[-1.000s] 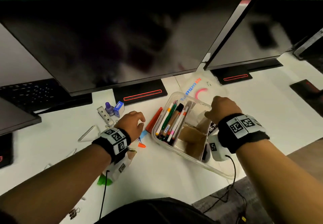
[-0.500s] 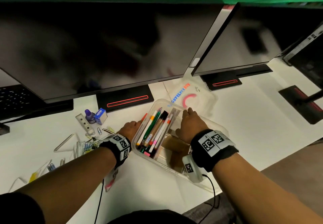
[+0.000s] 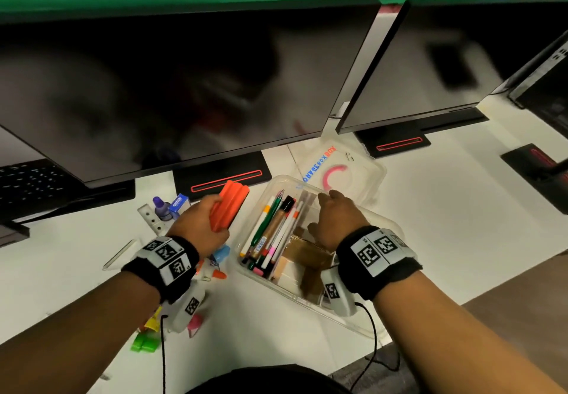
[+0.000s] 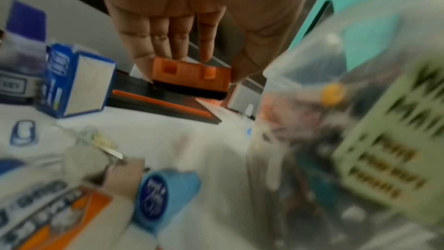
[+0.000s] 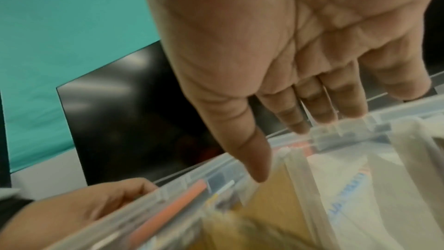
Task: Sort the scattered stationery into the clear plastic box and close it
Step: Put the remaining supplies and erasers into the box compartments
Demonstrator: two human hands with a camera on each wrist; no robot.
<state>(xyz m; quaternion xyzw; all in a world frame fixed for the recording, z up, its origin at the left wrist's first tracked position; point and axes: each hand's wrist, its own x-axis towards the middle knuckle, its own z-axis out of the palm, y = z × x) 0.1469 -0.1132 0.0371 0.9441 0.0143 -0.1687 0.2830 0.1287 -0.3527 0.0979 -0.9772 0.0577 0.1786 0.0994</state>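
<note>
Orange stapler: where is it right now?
Head view: the orange stapler is gripped in the left hand, lifted just left of the clear plastic box, in front of the monitor stand.

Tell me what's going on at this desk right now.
A person is packing stationery into a clear plastic box. The left hand grips an orange plastic stapler-like tool beside the box. The right hand reaches over it, fingers on its far rim. Pens already lie inside; the transparent lid is still off.
</note>
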